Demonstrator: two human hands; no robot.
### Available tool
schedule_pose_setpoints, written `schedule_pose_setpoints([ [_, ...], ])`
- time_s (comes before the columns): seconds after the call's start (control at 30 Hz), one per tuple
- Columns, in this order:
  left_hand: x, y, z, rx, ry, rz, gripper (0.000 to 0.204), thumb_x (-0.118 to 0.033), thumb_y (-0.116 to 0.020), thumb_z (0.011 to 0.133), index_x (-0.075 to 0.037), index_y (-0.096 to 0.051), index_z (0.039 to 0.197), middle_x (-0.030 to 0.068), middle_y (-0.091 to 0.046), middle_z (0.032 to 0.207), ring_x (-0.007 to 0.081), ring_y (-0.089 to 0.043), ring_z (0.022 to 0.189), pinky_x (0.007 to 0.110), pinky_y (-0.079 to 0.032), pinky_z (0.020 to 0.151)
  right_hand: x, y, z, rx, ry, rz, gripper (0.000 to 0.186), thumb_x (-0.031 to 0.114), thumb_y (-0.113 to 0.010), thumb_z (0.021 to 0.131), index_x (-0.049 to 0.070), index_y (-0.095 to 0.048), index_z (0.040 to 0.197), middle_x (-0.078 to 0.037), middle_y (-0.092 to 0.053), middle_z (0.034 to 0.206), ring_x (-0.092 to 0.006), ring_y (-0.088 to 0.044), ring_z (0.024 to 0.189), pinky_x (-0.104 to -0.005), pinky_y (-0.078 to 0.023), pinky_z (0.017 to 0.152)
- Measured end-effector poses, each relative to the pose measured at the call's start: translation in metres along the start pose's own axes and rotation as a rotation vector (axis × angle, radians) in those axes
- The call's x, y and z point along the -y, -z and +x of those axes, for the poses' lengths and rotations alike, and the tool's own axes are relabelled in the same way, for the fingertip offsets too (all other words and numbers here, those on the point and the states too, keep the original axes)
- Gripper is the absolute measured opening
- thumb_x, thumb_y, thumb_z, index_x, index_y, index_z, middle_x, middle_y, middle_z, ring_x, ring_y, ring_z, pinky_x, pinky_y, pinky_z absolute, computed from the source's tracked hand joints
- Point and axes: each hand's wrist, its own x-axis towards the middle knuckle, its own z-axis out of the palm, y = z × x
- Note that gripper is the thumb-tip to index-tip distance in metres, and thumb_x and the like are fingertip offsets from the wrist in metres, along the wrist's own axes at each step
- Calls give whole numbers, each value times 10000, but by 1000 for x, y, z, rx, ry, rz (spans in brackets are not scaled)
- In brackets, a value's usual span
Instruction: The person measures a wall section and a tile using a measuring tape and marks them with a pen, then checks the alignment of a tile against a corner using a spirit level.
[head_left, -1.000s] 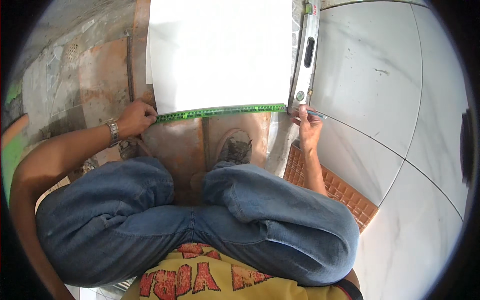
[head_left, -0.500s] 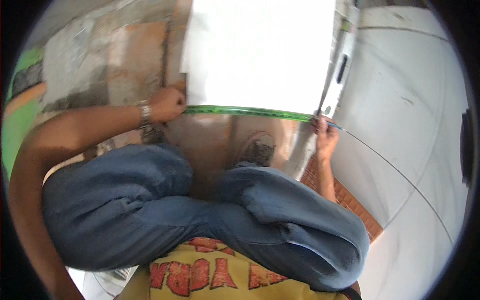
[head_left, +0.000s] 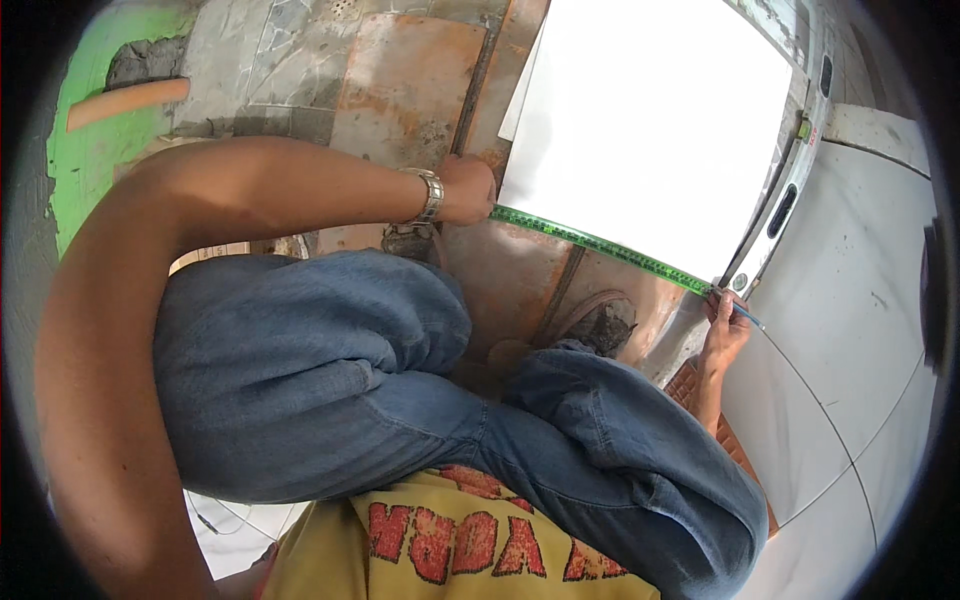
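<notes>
The green measuring tape [head_left: 605,248] stretches between the 2 hands, along the near edge of the white panel [head_left: 640,130]. The left hand [head_left: 467,190], below which a metal watch [head_left: 433,195] circles the wrist, has its fingers curled closed on the tape's left end, at 1 corner of the panel. The right hand [head_left: 724,332] has thumb and fingers pinched closed around a thin blue pen [head_left: 748,316], at the tape's right end; whether they also grip the tape cannot be told. A spirit level [head_left: 776,222] lies along the panel's right side, beside pale floor tiles [head_left: 850,270].
</notes>
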Motion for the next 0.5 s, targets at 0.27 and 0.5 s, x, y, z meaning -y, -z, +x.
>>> schedule_pose_setpoints([
  [0.27, 1, -3, 3, -9, 0, -4, 136, -143, -699, 756, -58, -774, 830, 161, -734, 846, 315, -718, 818, 402, -562, 791, 0, 0, -1, -26, 4, -22, 327, 280, -654, 983, -15, -621, 1119, -139, -701, 1035, -225, -700, 916, -340, -595, 797],
  [0.5, -3, 1, 0, 20, -8, -45, 132, -128, -690, 776, -37, -770, 827, 169, -733, 840, 308, -716, 811, 402, -558, 796, 4, -2, -2, -31, -2, -6, 323, 279, -654, 984, -10, -626, 1123, -132, -706, 1040, -218, -704, 916, -331, -596, 786],
])
